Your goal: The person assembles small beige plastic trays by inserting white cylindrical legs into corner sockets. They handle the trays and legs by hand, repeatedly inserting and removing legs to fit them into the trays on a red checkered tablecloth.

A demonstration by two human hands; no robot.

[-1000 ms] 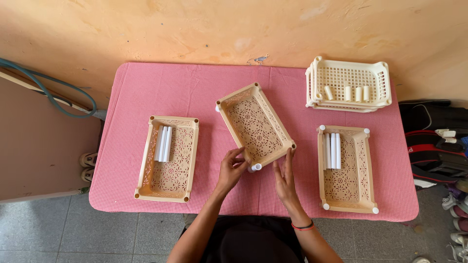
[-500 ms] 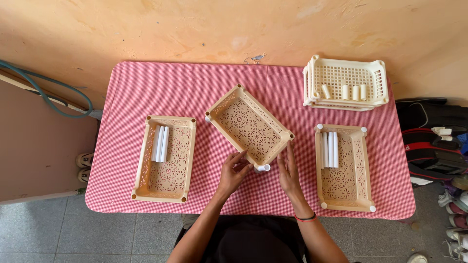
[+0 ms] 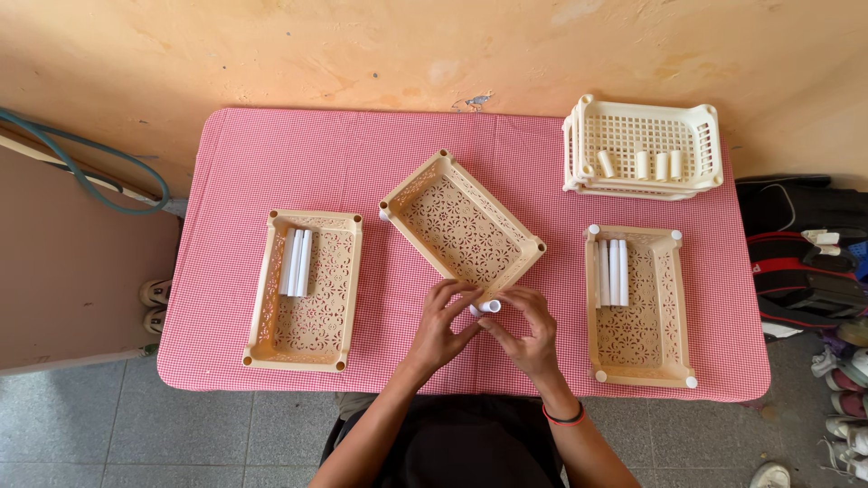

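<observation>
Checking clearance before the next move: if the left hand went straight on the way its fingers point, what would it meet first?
The left hand points up and right, so it would probably first meet the small white peg at the near corner of the tilted beige tray. Depth is unclear.

Bare cloth lanes flank the tilted middle tray — left tray, right tray and stacked baskets bound them.

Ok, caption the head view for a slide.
Both hands, left hand and right hand, pinch a white peg at the tilted middle tray's corner on a pink checked table.
</observation>
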